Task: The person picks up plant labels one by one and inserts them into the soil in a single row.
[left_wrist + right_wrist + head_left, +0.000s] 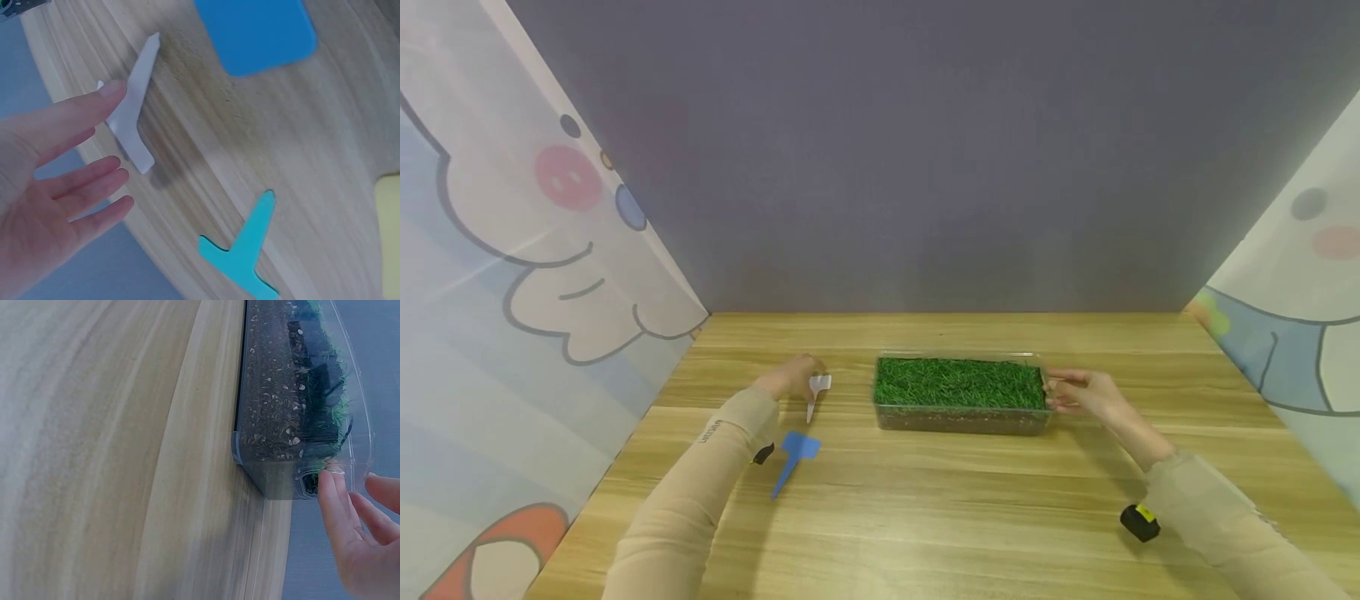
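Observation:
A white T-shaped plant label (818,387) lies by the fingers of my left hand (790,377). In the left wrist view, one fingertip of this hand (47,162) overlaps the white label (132,119); the other fingers are extended and apart from it. Whether that fingertip touches the label cannot be told. My right hand (1093,393) is at the right end of a clear rectangular planter (962,421) holding soil and green grass. Seen from the right wrist, the fingers of the right hand (362,537) look straight, their tips at the rim of the planter (275,478).
A blue T-shaped label (797,454) lies nearer me. The left wrist view also has a teal T-shaped label (244,253) and part of a yellow piece (390,231). These sit on a wood-grain table (925,517), with a dark grey wall (940,167) behind.

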A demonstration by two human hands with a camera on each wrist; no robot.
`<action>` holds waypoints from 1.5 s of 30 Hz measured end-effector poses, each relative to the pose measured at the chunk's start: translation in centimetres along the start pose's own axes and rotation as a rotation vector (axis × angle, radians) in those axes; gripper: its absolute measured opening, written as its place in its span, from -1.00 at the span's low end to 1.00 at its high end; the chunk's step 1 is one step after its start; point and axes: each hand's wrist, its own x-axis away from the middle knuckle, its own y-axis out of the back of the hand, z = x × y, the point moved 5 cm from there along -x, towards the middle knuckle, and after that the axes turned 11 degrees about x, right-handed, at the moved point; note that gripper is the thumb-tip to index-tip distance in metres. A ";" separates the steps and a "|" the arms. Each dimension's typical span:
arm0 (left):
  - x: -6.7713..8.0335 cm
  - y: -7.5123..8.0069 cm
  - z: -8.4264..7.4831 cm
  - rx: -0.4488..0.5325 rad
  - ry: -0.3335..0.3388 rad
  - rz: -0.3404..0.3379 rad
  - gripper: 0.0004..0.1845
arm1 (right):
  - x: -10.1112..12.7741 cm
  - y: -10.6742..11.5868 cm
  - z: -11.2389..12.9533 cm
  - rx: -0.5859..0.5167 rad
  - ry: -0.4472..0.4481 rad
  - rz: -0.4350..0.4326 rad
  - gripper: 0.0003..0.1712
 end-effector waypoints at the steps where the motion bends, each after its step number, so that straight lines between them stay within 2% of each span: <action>1: 0.0 -0.1 0.1 -0.007 0.000 0.002 -0.36 | 0.1 0.0 0.1 -0.007 0.005 0.006 -0.25; 5: 0.0 -0.2 0.5 -0.003 0.026 0.007 -0.38 | 0.2 -0.1 0.1 -0.042 0.015 0.021 -0.02; 7: -0.1 -0.2 0.6 0.006 0.030 0.004 -0.39 | 0.1 -0.1 0.0 -0.039 0.015 0.022 0.04; 14: -0.8 0.0 0.7 0.021 0.017 0.003 -0.41 | -0.2 0.1 -0.2 -0.023 0.001 -0.001 -0.18; 20: -0.9 0.1 1.0 0.022 0.050 -0.001 -0.39 | 0.9 -0.3 1.3 -0.033 0.015 0.029 0.04; 27: -0.9 0.1 0.8 -0.007 0.045 -0.010 -0.45 | 0.1 0.0 0.0 -0.027 0.002 -0.024 -0.30; 34: -0.8 0.2 0.9 0.029 0.087 0.009 -0.43 | 0.1 0.0 0.0 -0.031 -0.010 -0.007 -0.27; 39: -0.6 0.7 0.8 0.096 0.071 0.005 -0.55 | 0.2 -0.1 0.1 -0.022 -0.015 0.005 -0.16; 43: -1.6 1.3 1.4 0.121 0.017 0.010 -0.66 | 0.3 -0.3 0.3 -0.022 -0.010 0.009 -0.13; 44: -1.9 1.3 1.5 0.111 -0.027 0.011 -0.69 | 0.3 -0.3 0.3 -0.020 -0.013 0.007 -0.15; 45: -3.0 1.1 2.7 0.108 -0.077 0.006 -0.72 | 0.3 -0.3 0.2 -0.017 -0.015 0.004 -0.17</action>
